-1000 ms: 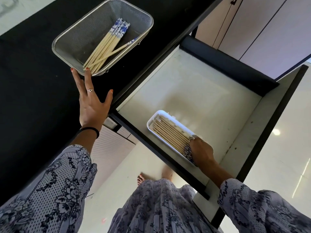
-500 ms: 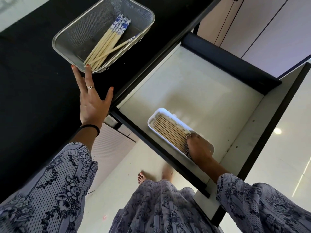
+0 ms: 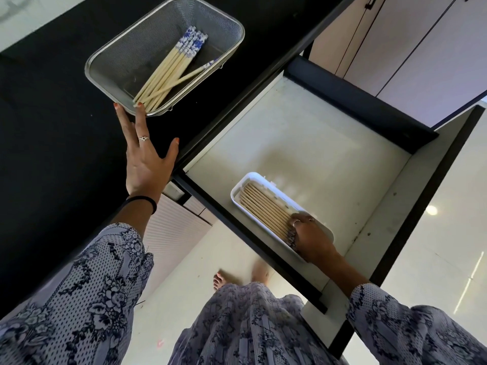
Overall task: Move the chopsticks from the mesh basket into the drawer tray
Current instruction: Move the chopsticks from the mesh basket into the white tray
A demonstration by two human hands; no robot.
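A steel mesh basket (image 3: 110,61) sits on the black countertop and holds several pale chopsticks (image 3: 168,72) with blue-and-white ends. My left hand (image 3: 146,159) lies flat on the counter, fingers spread, two fingertips touching the basket's near rim. In the pulled-out drawer, a white tray (image 3: 243,181) holds a row of chopsticks (image 3: 264,212). My right hand (image 3: 311,239) rests on the near end of those chopsticks, fingers curled down over them, hiding their patterned ends.
The drawer's pale floor (image 3: 316,143) has bare room beyond and right of the tray. Its dark front edge (image 3: 237,233) runs diagonally below the tray. Cabinet doors (image 3: 421,43) stand at the top right. My bare feet show on the floor below.
My left hand has reached forward until its fingertips touch the basket rim. My right hand has slid slightly toward the tray's near end, still on the chopsticks.
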